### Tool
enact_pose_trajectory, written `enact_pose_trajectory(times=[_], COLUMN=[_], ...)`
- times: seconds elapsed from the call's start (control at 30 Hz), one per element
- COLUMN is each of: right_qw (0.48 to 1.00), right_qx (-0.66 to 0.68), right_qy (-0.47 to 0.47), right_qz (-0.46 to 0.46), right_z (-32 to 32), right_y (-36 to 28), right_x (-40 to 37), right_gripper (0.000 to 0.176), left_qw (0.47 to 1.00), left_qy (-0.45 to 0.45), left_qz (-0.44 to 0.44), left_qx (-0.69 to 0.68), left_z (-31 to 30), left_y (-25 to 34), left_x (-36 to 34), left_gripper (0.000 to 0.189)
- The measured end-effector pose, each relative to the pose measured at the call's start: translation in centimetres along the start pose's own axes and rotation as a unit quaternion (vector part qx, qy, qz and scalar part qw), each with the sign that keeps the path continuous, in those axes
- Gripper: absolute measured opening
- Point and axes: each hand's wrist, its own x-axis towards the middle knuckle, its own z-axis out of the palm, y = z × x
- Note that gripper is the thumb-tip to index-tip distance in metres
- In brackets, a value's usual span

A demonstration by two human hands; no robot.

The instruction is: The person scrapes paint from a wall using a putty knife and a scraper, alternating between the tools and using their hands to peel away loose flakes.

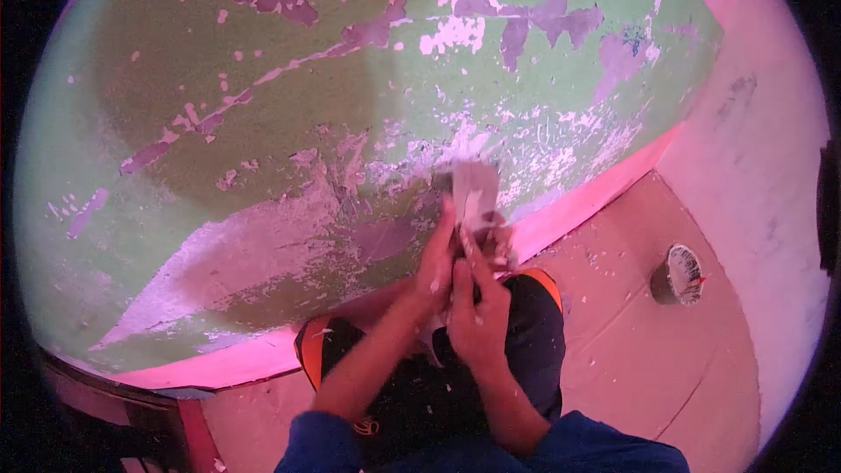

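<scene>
My left hand (435, 264) is closed around a flat-bladed scraper (476, 186), its thumb on the near left side and fingertips showing to the right. The blade is slightly blurred and lies over the green wall (324, 96), where the paint is scratched to a pale layer. Just below, my right hand (480, 311) is closed on the handle end, with a finger stretched up along it. The handle is mostly hidden by both hands. White specks cling to my fingers.
A small bucket (664, 285) with a white-smeared inside stands at right on the reddish floor (613, 350). A pink strip (596, 188) edges the wall's foot. A pale wall (771, 184) rises at far right. My knees, in dark shorts, are close to the green wall.
</scene>
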Motion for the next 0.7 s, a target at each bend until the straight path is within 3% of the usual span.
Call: enact_pose_trajectory(times=[0.03,0.07,0.1,0.17,0.2,0.23,0.3,0.33,0.4,0.47,0.5,0.57,0.63,0.7], right_qw=[0.998,0.997,0.996,0.993,0.998,1.0,0.998,0.997,0.997,0.985,0.985,0.995,0.998,0.998], right_qx=[-0.057,-0.061,-0.08,-0.105,-0.056,-0.006,0.016,-0.005,-0.03,-0.121,-0.121,-0.102,-0.055,-0.014], right_qy=[-0.006,-0.003,-0.007,-0.023,-0.024,-0.023,-0.041,-0.046,-0.051,0.003,0.001,0.006,-0.002,-0.009], right_qz=[-0.038,-0.041,-0.049,-0.051,-0.021,0.012,0.052,0.058,0.051,-0.124,-0.122,0.005,0.038,0.064], right_z=[0.0,0.2,0.4,0.2,0.4,0.6,0.1,-0.1,-0.3,0.3,0.5,1.0,0.7,0.0], right_y=[0.8,1.0,1.2,0.9,-0.2,-1.3,-2.0,-2.0,-1.5,-0.2,0.1,-1.0,-2.6,-3.0], right_x=[-0.3,-0.1,-0.2,-0.5,0.2,0.8,0.9,0.5,0.5,0.5,0.2,0.8,1.5,1.2], right_gripper=[0.034,0.034,0.034,0.034,0.035,0.035,0.035,0.035,0.035,0.036,0.036,0.037,0.035,0.034], left_qw=[0.998,0.996,0.995,0.987,0.993,0.993,1.0,0.998,0.997,0.994,0.994,0.994,0.995,0.999], left_qy=[-0.006,-0.023,-0.026,-0.123,0.096,0.098,-0.025,0.052,0.063,0.096,0.099,0.103,0.062,0.035], left_qz=[-0.02,-0.016,-0.019,0.016,0.001,0.001,-0.016,0.022,0.014,0.042,0.041,0.012,0.035,0.005], left_qx=[-0.063,-0.085,-0.092,-0.101,-0.063,-0.061,-0.006,-0.004,-0.029,-0.014,-0.015,0.014,0.071,-0.01], left_z=[-1.0,-6.2,-6.2,-4.5,-1.3,-1.7,-2.3,-1.6,-2.0,-1.8,-1.8,-1.5,-1.4,-0.9], left_y=[-1.2,-4.5,-4.1,-2.2,-0.6,-0.1,0.2,-0.3,-1.2,-1.2,-0.9,0.4,0.6,-0.3], left_x=[-0.6,0.7,0.7,0.0,-0.5,0.0,0.7,0.6,-0.1,0.1,0.4,1.2,1.5,1.4], left_gripper=[0.068,0.071,0.071,0.068,0.065,0.065,0.063,0.062,0.061,0.06,0.06,0.06,0.061,0.055])
